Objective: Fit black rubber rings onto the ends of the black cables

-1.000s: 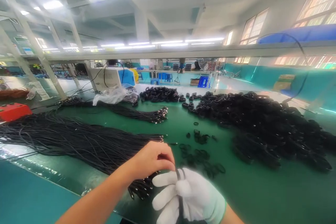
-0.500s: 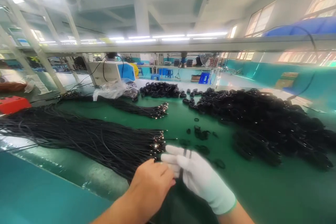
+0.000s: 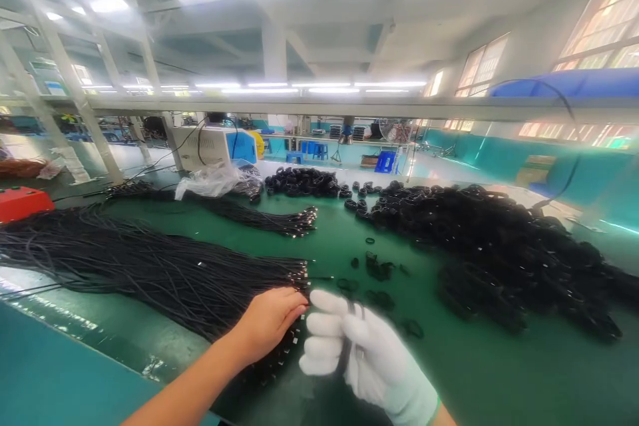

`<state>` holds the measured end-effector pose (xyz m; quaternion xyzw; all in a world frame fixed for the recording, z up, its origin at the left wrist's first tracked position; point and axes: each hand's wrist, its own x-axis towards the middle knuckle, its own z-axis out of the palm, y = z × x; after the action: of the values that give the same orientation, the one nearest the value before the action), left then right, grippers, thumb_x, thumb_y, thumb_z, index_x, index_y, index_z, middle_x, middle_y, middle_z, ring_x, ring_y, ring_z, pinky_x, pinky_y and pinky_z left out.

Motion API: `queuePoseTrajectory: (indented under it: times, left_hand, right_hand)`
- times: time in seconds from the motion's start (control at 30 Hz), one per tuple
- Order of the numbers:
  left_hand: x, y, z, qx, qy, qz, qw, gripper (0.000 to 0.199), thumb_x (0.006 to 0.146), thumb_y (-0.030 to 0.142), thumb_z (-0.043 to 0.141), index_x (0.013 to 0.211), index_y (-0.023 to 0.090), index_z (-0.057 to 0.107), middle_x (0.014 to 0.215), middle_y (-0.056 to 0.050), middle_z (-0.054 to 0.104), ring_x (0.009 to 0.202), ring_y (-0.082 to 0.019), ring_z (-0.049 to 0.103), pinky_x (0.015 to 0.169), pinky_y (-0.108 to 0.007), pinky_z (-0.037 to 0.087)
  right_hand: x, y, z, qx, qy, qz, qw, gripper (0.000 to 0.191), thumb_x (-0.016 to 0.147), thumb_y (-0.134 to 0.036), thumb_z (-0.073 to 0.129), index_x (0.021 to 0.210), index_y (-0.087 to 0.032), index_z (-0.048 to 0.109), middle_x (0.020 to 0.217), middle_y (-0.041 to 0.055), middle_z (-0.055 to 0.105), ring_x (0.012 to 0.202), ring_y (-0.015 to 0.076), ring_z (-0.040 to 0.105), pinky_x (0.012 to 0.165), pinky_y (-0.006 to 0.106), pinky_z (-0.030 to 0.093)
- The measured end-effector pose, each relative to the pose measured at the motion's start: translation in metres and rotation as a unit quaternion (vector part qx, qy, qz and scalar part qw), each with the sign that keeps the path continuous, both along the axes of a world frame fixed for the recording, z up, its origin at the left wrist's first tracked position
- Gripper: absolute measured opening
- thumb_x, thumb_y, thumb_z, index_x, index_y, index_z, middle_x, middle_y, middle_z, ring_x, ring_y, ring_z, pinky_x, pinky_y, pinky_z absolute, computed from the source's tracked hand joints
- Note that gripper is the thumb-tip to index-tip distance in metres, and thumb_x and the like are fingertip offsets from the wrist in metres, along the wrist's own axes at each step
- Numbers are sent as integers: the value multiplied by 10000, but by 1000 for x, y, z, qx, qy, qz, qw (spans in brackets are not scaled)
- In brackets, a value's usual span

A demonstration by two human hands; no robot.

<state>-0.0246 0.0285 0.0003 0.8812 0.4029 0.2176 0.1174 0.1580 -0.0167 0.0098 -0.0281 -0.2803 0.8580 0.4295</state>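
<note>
My bare left hand lies over the connector ends of a wide bundle of black cables. Its fingers are pressed together, and whatever is between them is hidden. Just to the right, my right hand wears a white glove. Its fingers are curled, with the thumb pressed over a black strap-like piece that hangs across the palm. A thin dark band also crosses the gloved index finger. The two hands are close together but apart.
A big heap of black coiled pieces covers the right of the green table. Small black rings lie mid-table. Behind are a second cable bundle, a plastic bag and a white-and-blue machine. A red box is far left.
My left hand has moved left, away from the gloved hand and onto the cable ends. My right hand has shifted slightly down, its fingers now more spread and curled. The view has tilted up a little.
</note>
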Motion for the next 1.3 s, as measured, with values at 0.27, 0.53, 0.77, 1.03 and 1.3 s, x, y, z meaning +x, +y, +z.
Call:
queuePoseTrajectory:
  times: [0.27, 0.53, 0.77, 1.03, 1.3]
  left_hand:
    - [26, -56, -3, 129, 145, 11, 981, 151, 815, 111, 470, 699, 189, 528, 694, 1, 607, 578, -152, 523, 537, -291, 294]
    - [-4, -35, 49, 91, 73, -63, 991, 172, 820, 350, 593, 740, 197, 599, 717, 26, 619, 671, -125, 534, 623, -256, 317]
    - [-6, -19, 11, -279, -186, -40, 941, 183, 825, 245, 515, 781, 123, 645, 750, -18, 648, 692, -129, 573, 591, -195, 414]
    - [2, -40, 4, -107, 63, 187, 975, 258, 903, 231, 359, 834, 216, 607, 816, -8, 659, 743, -172, 605, 604, -242, 346]
    - [34, -70, -5, 85, 153, 115, 978, 187, 825, 121, 457, 684, 190, 560, 665, -5, 623, 569, -161, 547, 551, -279, 300]
  right_hand:
    - [8, 12, -3, -8, -142, -137, 980, 405, 722, -334, 713, 1054, -152, 569, 821, 50, 575, 729, 159, 523, 768, 372, 409]
    - [-4, -7, -23, 49, -168, 115, 978, 394, 766, -296, 661, 1083, -82, 569, 897, 130, 628, 759, 194, 600, 756, 389, 442]
    - [-23, -14, -28, -35, -65, 148, 986, 448, 673, -274, 744, 1040, -113, 544, 686, -13, 466, 611, 104, 484, 671, 318, 411]
    - [-1, 11, -8, -41, -60, -111, 991, 403, 704, -285, 723, 1060, -168, 571, 886, 40, 558, 797, 160, 529, 852, 405, 406]
    - [-1, 15, -13, -24, -110, -161, 981, 346, 732, -247, 706, 1043, -152, 590, 947, 81, 630, 857, 192, 580, 900, 442, 394]
